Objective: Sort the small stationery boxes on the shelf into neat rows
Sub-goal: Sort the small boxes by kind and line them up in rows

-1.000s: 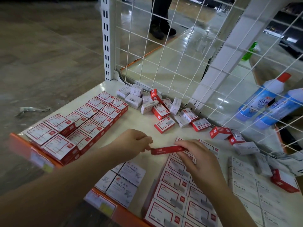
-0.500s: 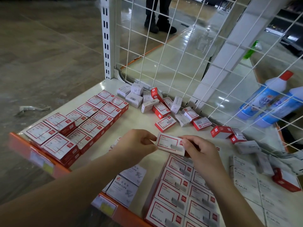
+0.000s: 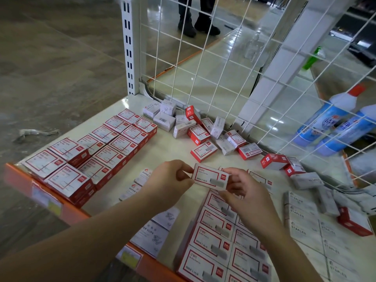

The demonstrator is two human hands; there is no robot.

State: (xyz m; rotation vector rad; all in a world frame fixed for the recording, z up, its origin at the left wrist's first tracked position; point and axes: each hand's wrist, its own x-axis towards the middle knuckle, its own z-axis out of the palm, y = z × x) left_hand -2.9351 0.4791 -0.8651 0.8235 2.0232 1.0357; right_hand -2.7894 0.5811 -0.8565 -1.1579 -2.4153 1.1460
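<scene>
Both hands hold one red-and-white staple box (image 3: 209, 177) face up above the cream shelf (image 3: 168, 151). My left hand (image 3: 171, 180) pinches its left end; my right hand (image 3: 242, 192) pinches its right end. Below it lie two rows of matching staple boxes (image 3: 219, 239). At the left, red-and-white clip boxes (image 3: 97, 151) lie in two neat rows. A jumble of loose red and white boxes (image 3: 201, 131) lies along the wire back. White paper clip boxes (image 3: 150, 235) sit near the front edge, partly under my left arm. Grey staples boxes (image 3: 305, 220) are lined up at the right.
A white wire grid (image 3: 213, 64) closes the shelf's back, with a slotted upright post (image 3: 129, 47) at its left corner. Blue bottles with a red cap (image 3: 329, 123) lie behind the grid at right. A person's dark shoes (image 3: 197, 25) stand on the floor beyond. An orange strip (image 3: 69, 210) edges the front.
The box was held edge-on between my hands a second ago; it has been turned face up and lifted slightly. Both hands have stayed at its ends.
</scene>
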